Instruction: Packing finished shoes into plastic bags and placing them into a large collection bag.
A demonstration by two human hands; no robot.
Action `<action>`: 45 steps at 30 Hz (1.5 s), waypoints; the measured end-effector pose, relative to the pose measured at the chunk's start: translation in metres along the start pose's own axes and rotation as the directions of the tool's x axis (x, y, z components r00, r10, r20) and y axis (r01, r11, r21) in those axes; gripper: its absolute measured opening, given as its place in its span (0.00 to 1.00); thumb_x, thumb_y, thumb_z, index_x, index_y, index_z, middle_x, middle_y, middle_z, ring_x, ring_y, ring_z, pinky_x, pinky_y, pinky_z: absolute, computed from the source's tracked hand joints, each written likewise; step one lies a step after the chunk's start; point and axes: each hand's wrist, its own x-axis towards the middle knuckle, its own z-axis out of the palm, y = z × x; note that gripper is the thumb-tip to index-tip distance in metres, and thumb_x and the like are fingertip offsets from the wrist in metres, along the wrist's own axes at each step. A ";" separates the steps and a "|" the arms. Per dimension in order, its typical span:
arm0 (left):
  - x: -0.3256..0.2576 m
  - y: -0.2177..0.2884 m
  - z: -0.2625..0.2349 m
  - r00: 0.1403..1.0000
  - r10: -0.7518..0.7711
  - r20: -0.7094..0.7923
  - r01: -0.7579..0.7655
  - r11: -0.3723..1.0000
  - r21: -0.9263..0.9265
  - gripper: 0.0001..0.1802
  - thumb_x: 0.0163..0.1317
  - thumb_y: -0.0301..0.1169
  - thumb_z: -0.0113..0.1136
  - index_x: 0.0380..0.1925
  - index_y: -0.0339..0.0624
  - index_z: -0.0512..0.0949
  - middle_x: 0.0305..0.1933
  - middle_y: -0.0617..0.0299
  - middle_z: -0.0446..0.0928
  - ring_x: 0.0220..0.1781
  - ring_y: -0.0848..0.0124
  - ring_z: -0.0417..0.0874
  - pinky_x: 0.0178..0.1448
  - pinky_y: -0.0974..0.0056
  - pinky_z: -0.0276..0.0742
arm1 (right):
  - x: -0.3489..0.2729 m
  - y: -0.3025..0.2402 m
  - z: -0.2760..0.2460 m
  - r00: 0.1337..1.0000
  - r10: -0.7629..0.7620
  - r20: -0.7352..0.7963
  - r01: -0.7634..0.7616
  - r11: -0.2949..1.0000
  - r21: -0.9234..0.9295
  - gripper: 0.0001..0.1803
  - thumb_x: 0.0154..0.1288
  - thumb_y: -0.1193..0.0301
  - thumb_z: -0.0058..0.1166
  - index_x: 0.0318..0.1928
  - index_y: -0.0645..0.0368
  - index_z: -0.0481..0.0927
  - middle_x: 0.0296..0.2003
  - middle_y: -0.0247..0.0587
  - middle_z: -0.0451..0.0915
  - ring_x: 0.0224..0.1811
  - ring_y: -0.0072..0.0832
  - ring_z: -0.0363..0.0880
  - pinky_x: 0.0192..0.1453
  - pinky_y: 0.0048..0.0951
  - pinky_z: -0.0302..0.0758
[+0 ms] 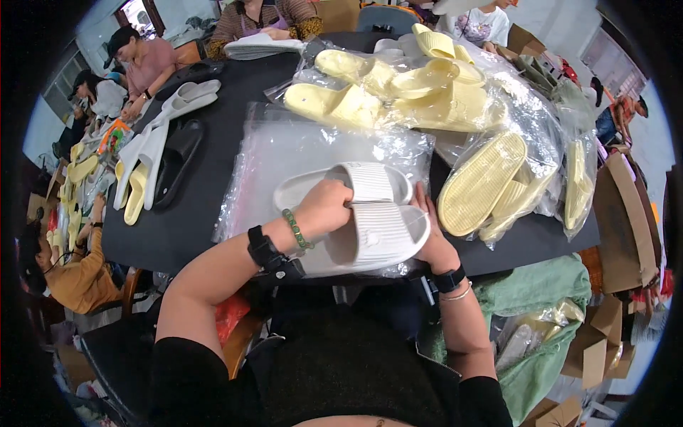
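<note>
Spread out ahead of you is a black surface (217, 132), with co-workers seated beyond its far edge. Bagged pale-yellow slippers (445, 107) are heaped at its far right, and flat clear bags (274, 139) lie in the middle. To your left, white and yellow slippers (154, 153) lie beside a black slipper (182, 156). Nearest you, the pair of white slippers (373, 220) sits over the clear bags, toes pointing right. Your left hand (324, 206) is closed on their inner edges by the ribbed straps, fingertips hidden; your right hand (435, 238), partly open, cups the toe ends. Green beads (292, 228) circle your left wrist.
</note>
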 end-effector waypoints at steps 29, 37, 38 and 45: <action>-0.045 -0.117 -0.060 0.834 -0.380 -0.400 0.504 0.819 0.273 0.14 0.53 0.36 0.68 0.29 0.34 0.83 0.33 0.42 0.82 0.40 0.44 0.83 0.46 0.46 0.79 | 0.098 0.023 -0.034 0.797 0.560 0.228 -0.495 0.821 -0.285 0.61 0.62 0.32 0.48 0.76 0.69 0.44 0.78 0.59 0.41 0.81 0.53 0.34 0.79 0.57 0.41; -0.050 -0.120 -0.060 0.842 -0.355 -0.407 0.495 0.807 0.321 0.14 0.54 0.36 0.68 0.29 0.33 0.83 0.33 0.43 0.82 0.39 0.45 0.83 0.45 0.46 0.78 | 0.041 -0.063 -0.053 0.975 0.145 0.170 -0.118 0.980 -0.160 0.61 0.60 0.34 0.53 0.74 0.73 0.50 0.75 0.66 0.49 0.79 0.58 0.44 0.77 0.59 0.49; -0.050 -0.121 -0.060 0.842 -0.359 -0.402 0.494 0.811 0.312 0.14 0.55 0.36 0.67 0.30 0.34 0.83 0.33 0.43 0.82 0.39 0.45 0.82 0.45 0.46 0.78 | 0.034 -0.064 -0.044 0.943 0.176 0.282 -0.135 0.978 -0.159 0.61 0.59 0.34 0.54 0.74 0.73 0.51 0.75 0.66 0.49 0.79 0.57 0.45 0.78 0.58 0.49; -0.068 -0.133 -0.079 0.861 -0.301 -0.410 0.430 0.862 0.270 0.12 0.53 0.35 0.65 0.28 0.35 0.84 0.32 0.42 0.82 0.38 0.45 0.84 0.44 0.47 0.79 | 0.034 -0.059 -0.028 0.955 0.180 0.237 -0.156 0.981 -0.115 0.59 0.59 0.34 0.55 0.73 0.71 0.54 0.75 0.63 0.52 0.80 0.53 0.46 0.79 0.56 0.43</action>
